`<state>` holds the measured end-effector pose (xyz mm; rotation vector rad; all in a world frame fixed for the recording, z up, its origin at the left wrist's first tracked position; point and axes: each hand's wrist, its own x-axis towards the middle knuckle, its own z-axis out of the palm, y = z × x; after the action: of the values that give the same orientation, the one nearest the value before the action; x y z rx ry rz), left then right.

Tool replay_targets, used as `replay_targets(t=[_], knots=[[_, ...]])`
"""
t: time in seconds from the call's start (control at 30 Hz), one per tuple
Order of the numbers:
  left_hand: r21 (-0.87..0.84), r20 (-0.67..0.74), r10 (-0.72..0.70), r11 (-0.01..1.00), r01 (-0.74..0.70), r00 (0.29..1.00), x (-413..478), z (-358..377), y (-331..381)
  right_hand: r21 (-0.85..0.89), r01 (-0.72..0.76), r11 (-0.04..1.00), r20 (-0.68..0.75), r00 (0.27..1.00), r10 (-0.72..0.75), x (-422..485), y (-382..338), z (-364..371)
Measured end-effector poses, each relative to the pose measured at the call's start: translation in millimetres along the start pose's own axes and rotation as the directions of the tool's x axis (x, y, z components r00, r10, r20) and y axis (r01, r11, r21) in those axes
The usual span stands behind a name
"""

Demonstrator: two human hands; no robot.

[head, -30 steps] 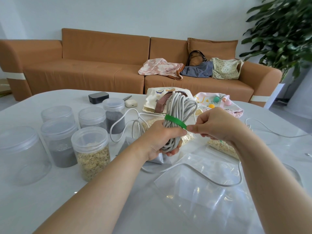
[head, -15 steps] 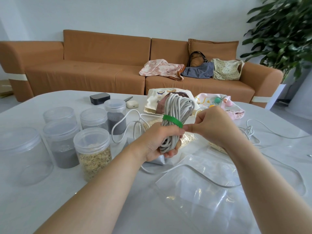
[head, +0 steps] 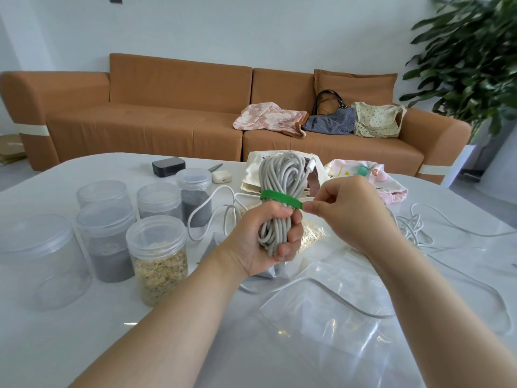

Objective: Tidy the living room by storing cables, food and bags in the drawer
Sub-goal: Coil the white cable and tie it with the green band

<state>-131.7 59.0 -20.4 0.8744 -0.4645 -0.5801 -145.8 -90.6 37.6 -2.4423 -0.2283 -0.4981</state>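
Note:
A coiled grey cable bundle (head: 281, 175) stands upright above the white table (head: 84, 345), gripped round its lower half by my left hand (head: 265, 236). A green strap (head: 277, 196) wraps the bundle's middle. My right hand (head: 344, 208) pinches the strap's free end at the bundle's right side. Loose white cables lie on the table, one (head: 207, 208) behind my left hand and another (head: 436, 233) at the right. Under my forearms lie clear zip bags (head: 335, 317), one holding oats (head: 313, 233).
Several lidded plastic jars (head: 159, 256) with oats or grey powder stand at the left. Cloth bags (head: 372, 177), a black box (head: 167, 166) and a white earbud case (head: 221, 176) lie farther back. Three bags (head: 327, 121) sit on the orange sofa (head: 167, 121). A plant (head: 475, 60) stands right.
The view tipped up slightly and the bundle sits a little more to the right. My right hand keeps pinching the green strap end, drawn level around the bundle.

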Motion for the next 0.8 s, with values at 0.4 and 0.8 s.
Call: replay_targets(t=[0.4,0.8], knots=[[-0.232,0.324,-0.090,0.958,0.171,0.942,-2.7,-7.5,-2.5,0.101,0.043,0.994,-0.002,0.999,-0.042,1.8,3.3,13.3],[0.705,-0.001,-0.576,0.579,0.410,0.817,-16.2,12.8,17.1,0.266,-0.026,0.964,0.438,0.894,-0.097,6.0,33.9,-1.9]])
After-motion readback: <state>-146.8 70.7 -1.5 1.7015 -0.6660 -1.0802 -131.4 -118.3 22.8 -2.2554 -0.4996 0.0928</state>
